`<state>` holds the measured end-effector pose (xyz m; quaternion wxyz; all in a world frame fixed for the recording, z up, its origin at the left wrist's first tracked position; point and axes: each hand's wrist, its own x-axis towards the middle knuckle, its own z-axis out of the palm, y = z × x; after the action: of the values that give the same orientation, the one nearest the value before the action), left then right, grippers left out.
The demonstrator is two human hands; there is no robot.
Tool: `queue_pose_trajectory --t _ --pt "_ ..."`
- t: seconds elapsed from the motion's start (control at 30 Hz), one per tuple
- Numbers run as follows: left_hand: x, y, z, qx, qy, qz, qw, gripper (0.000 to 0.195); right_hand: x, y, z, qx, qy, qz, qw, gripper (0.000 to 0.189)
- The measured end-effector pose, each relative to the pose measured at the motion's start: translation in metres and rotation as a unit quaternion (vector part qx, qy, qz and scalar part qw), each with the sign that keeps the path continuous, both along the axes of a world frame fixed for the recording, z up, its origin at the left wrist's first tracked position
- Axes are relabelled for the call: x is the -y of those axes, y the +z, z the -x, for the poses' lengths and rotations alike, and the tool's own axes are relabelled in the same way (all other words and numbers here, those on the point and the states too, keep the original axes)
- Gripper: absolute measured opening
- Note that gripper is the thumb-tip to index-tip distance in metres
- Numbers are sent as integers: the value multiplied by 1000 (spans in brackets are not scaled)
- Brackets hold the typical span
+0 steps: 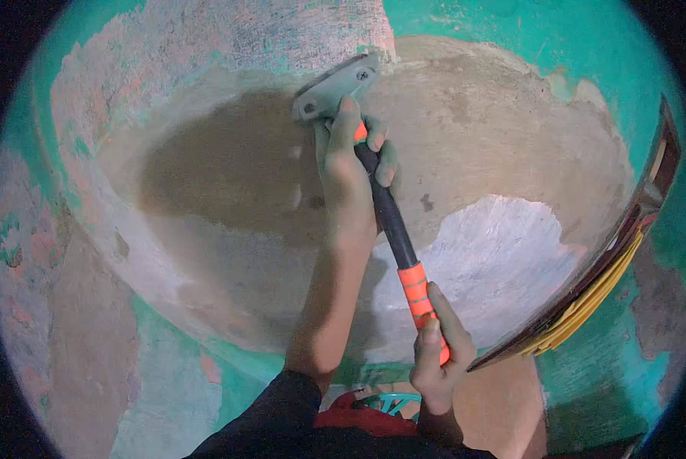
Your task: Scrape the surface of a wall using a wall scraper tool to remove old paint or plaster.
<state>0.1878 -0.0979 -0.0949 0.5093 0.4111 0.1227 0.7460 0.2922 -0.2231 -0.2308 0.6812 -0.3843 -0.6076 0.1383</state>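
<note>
A long-handled scraper [394, 229] with a grey metal head, a black shaft and orange grip sections lies diagonally before me. My left hand [351, 143] is wrapped around its upper end, just below the head, with the thumb reaching up to the metal. Lower down, my right hand [443, 350] grips the orange end of the handle. The edge of the scraper head is at the border between a rough whitish, pink-flecked wall patch [297, 28] and bare grey-brown plaster [480, 120]. Whether the blade touches the wall cannot be told.
Green paint [578, 34] surrounds the stripped areas. A pale patch [498, 246] lies right of the handle. At the right is a dark wooden frame [624, 229] with yellow cloth [592, 298] along it. A turquoise plastic object [392, 401] and red fabric [366, 419] show below.
</note>
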Motion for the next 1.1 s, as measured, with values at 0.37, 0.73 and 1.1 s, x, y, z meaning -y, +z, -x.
queue_pose_trajectory --t 0.37,0.73,1.1 --pt "6 13 -2 1 22 4 1000 26 3 6 -2 -5 -18 -1 1000 42" --pt "5 1 -8 4 15 1 1000 30 14 7 -10 9 -26 35 999 48" --pt "6 12 -11 10 10 -12 1000 30 12 21 -11 -28 -18 48 998 50"
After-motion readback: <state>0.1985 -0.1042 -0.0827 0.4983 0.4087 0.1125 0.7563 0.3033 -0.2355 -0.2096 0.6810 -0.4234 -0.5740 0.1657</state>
